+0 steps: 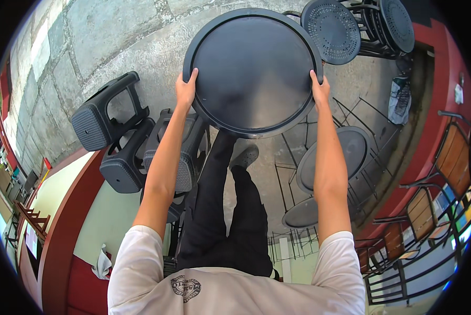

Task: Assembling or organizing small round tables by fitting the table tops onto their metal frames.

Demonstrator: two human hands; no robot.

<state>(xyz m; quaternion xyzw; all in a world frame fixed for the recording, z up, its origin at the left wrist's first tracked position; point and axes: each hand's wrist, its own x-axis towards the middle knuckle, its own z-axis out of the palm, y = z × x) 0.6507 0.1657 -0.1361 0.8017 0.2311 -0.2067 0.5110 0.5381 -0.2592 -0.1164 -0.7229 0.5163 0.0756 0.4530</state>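
Observation:
A large round black tray-like top (251, 73) with a raised rim is held out in front of me, its dark face toward me. My left hand (186, 90) grips its left edge, thumb over the rim and fingers hidden behind. On the opposite edge my right hand (320, 89) holds it the same way. Both arms are stretched forward. Whether legs are attached underneath cannot be seen. Below my right forearm lie another round dark top (345, 152) and a smaller-looking one (301, 213), among thin black metal legs (285, 181).
Dark plastic stools (93, 123) stand in stacks to the left. Round perforated metal seats (331, 31) are at the far right. A plastic bag (399, 100) lies by the red wall (442, 79). Wooden-slatted chairs (421, 212) line the right side. Stone paving (99, 37) spreads ahead.

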